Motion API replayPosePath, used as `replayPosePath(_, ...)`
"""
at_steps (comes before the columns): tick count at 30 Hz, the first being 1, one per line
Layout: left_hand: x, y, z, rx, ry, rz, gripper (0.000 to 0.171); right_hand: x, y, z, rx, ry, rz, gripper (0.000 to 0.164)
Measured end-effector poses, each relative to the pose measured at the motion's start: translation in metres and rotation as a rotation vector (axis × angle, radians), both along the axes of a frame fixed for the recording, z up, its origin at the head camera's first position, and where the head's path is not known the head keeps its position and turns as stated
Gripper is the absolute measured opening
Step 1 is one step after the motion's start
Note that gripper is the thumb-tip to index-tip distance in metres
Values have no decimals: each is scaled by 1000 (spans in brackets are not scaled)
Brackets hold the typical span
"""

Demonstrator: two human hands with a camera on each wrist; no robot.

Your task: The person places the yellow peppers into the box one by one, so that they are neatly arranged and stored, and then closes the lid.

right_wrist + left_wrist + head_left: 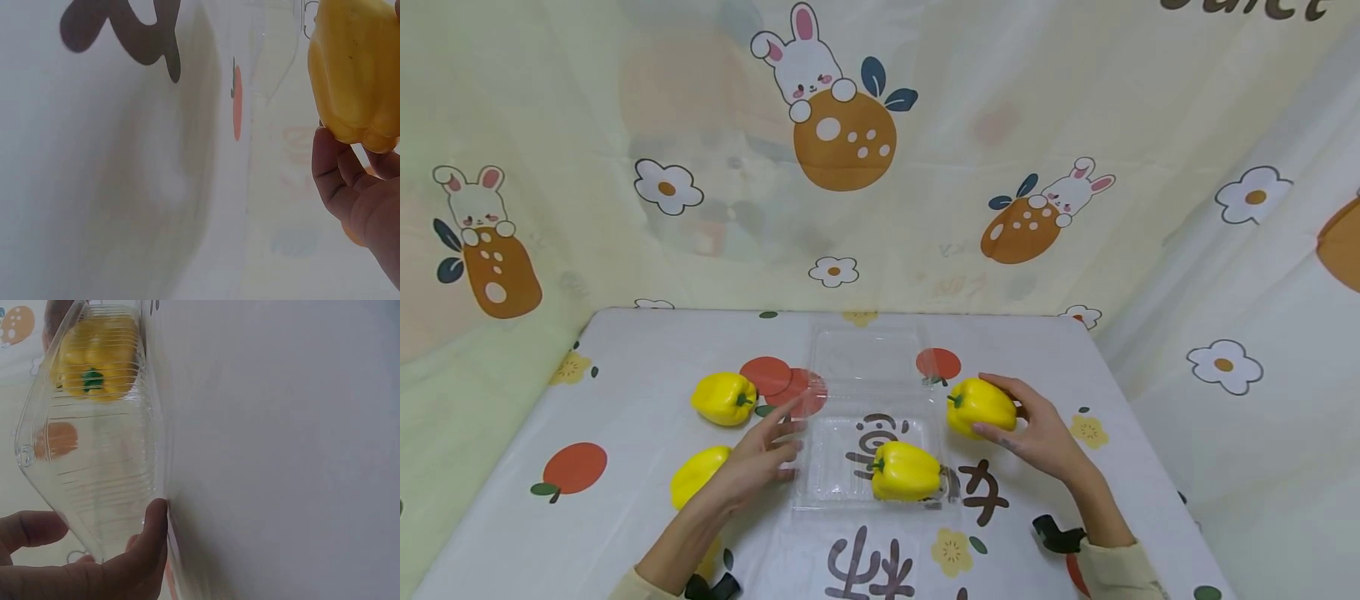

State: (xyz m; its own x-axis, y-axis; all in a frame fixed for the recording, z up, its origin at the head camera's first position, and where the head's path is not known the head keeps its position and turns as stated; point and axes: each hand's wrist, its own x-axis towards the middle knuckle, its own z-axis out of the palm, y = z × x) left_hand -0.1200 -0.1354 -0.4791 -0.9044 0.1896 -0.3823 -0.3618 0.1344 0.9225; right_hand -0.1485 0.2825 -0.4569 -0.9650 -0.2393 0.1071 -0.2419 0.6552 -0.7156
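My right hand (1041, 429) grips a yellow bell pepper (980, 406) to the right of a clear plastic box (827, 467). In the right wrist view, the fingertips hold the blunt end of the pepper (353, 69). The box lies open, its clear lid (868, 354) folded back behind it. Another yellow bell pepper (906, 472) sits in the box's right front, stem to the left. My left hand (756, 467) rests against the box's left side with fingers extended. In the left wrist view, fingertips (156, 515) touch the clear wall.
Two more yellow bell peppers, one at the back left (724, 398) and one nearer (700, 475) partly behind my left forearm, lie on the tablecloth (640, 400). Printed cloth walls (925, 242) rise at the back and sides. Black bands circle the wrists.
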Motion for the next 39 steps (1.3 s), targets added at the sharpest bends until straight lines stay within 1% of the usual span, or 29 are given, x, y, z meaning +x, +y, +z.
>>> replayPosePath(8,0,0,-1,6,4,-2,77,1,-6,3,-1,9,-4,72)
replayPosePath(15,0,-1,-1,11,6,-5,77,0,-15,2,-2,16,-2,73)
replayPosePath(23,0,0,0,9,12,-8,76,-1,-27,-2,-29,33,35,71)
replayPosePath(28,1,-1,0,10,12,-9,75,-3,-33,-4,-24,44,54,72)
replayPosePath(35,1,-2,-1,25,10,-14,74,-4,-41,-1,-35,58,78,73)
replayPosePath(39,1,-3,-1,32,17,-33,74,-5,-44,0,-44,64,93,72)
